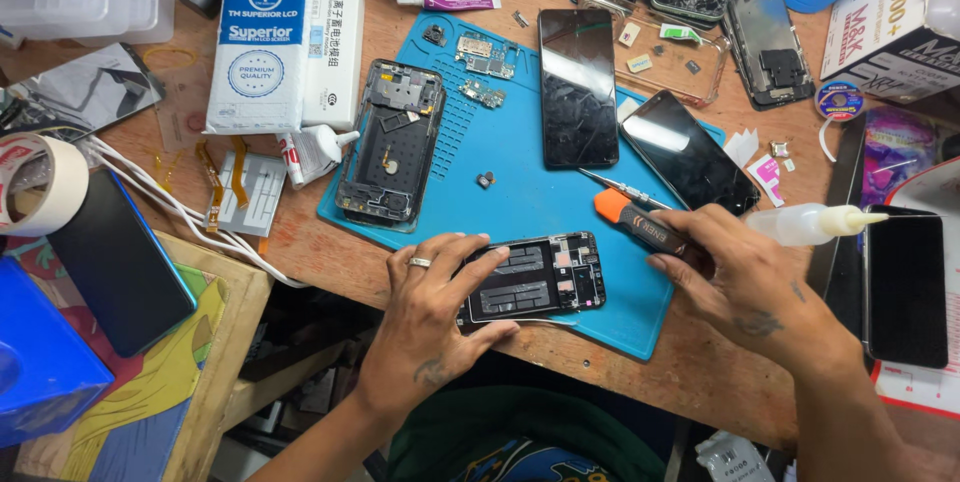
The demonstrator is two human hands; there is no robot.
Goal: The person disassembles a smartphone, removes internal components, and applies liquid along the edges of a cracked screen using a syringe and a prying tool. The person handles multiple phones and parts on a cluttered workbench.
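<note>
My left hand [432,307], with a ring on one finger, grips the left end of an opened phone [540,277] lying on the front of a blue work mat [540,197]. The phone's back is off and its black inner parts show. My right hand [735,277] holds a screwdriver [628,217] with an orange and black handle. Its thin metal tip points up and to the left, above the mat. The screwdriver is just to the right of the opened phone and does not touch it.
A phone frame [392,142], small circuit boards [485,57] and two dark screens [578,87] [690,150] lie on the mat. White boxes [262,47], a tape roll [35,182], a squeeze bottle [810,224], a dark phone [120,262] and several broken phones [765,37] surround it on the wooden bench [700,372].
</note>
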